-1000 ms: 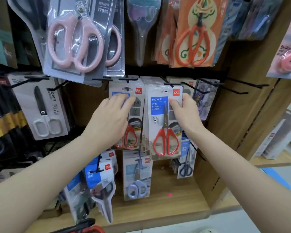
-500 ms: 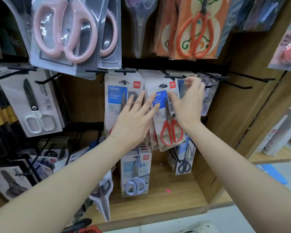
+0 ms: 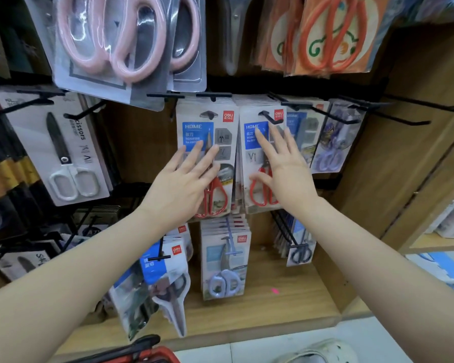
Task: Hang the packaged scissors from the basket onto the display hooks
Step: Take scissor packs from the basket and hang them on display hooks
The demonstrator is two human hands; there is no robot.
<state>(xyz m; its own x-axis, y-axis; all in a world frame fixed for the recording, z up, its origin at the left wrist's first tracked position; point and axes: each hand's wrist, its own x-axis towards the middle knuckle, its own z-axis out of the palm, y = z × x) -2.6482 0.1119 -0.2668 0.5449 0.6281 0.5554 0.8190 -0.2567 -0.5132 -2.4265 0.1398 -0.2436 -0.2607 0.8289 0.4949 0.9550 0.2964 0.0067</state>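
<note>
Pressing flat against two hanging packs of red scissors, my left hand [image 3: 186,184] and right hand [image 3: 286,169] both have fingers spread straight, gripping nothing. The right pack [image 3: 248,169] sits on its hook [image 3: 269,118]; the left pack [image 3: 194,129] hangs just beside it. These cards look light, stiff and slick; I'd pinch near the hang hole. Only the basket [image 3: 155,356] rim shows, its contents cut off.

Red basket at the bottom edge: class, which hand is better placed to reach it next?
Probably left: the red basket sits lower left, below that arm; the left hand is open, empty.
</note>
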